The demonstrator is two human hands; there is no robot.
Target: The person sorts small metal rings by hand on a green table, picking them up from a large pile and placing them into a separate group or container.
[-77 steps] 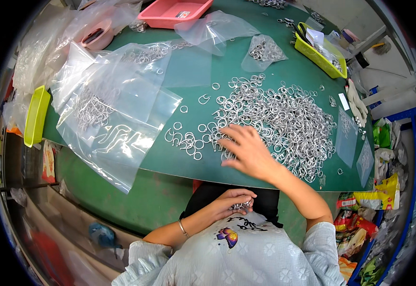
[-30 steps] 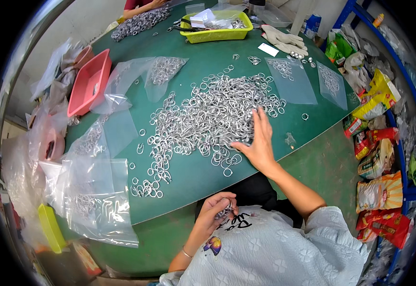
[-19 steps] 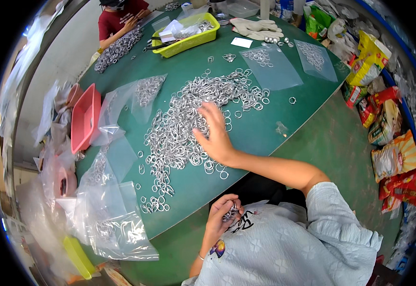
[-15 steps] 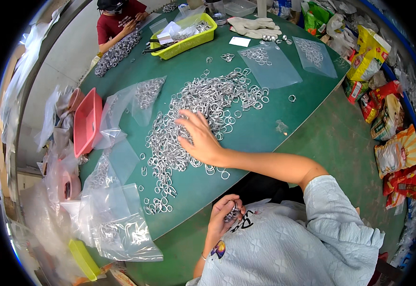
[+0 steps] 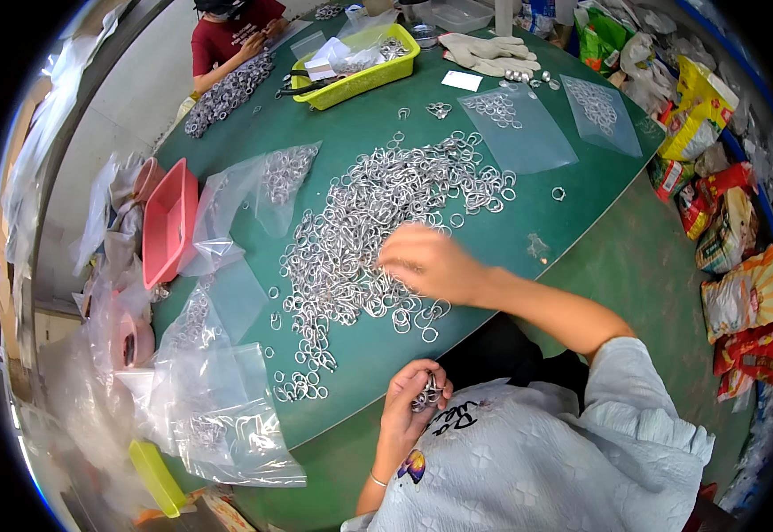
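A large pile of silver metal rings (image 5: pixel 351 226) is spread over the green table (image 5: pixel 484 222). My left hand (image 5: pixel 404 399), near the table's front edge, is closed around a small cluster of metal rings (image 5: pixel 427 395). My right hand (image 5: pixel 435 264) hovers at the near right side of the pile. Its fingers are curled together and slightly blurred, and whatever may be between the fingertips is hidden.
Clear bags (image 5: pixel 284 177) with rings lie left of the pile, beside a pink tray (image 5: pixel 170 222). Flat bags with rings (image 5: pixel 519 133) lie at the far right. A yellow-green basket (image 5: pixel 360 82) stands behind. Across the table, a person (image 5: pixel 227 49) handles darker rings.
My right hand has drawn back toward me and to the right, its spread fingers now curled together. My left hand stays near my body with its rings. The view has shifted slightly.
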